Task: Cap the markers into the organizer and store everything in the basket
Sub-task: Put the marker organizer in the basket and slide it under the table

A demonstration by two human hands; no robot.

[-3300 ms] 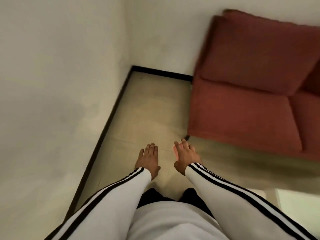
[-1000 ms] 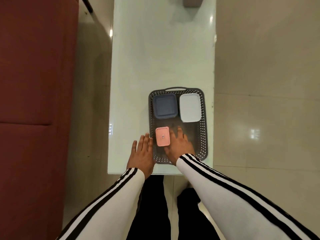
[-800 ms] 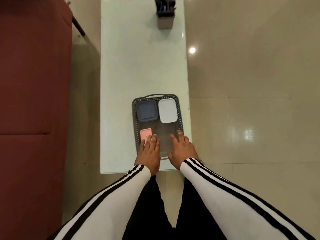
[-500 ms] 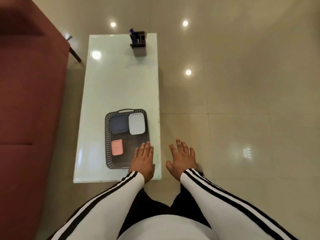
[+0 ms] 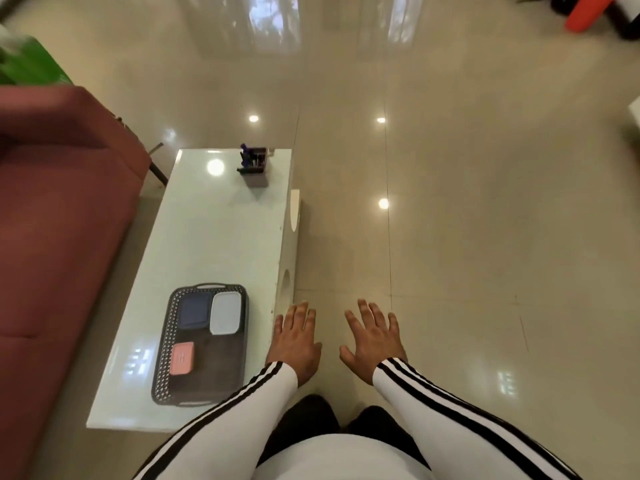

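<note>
While the basket (image 5: 162, 386) sits on the table (image 5: 214, 237), left hand (image 5: 294, 344) and right hand (image 5: 374, 341) hover spread, holding nothing.

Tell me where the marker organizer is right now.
The organizer stands at the far end of the white table, near its right edge, well beyond the basket at the near end.

Even, fairly bright indoor light. Round ceiling-lamp reflections glare on the glossy floor (image 5: 450, 209) ahead of the right hand (image 5: 372, 337) and on the white table (image 5: 214, 237) ahead-left of the left hand (image 5: 296, 341). The red sofa (image 5: 59, 216) far left smears with motion blur; wide-angle bending warps the edges.
</note>
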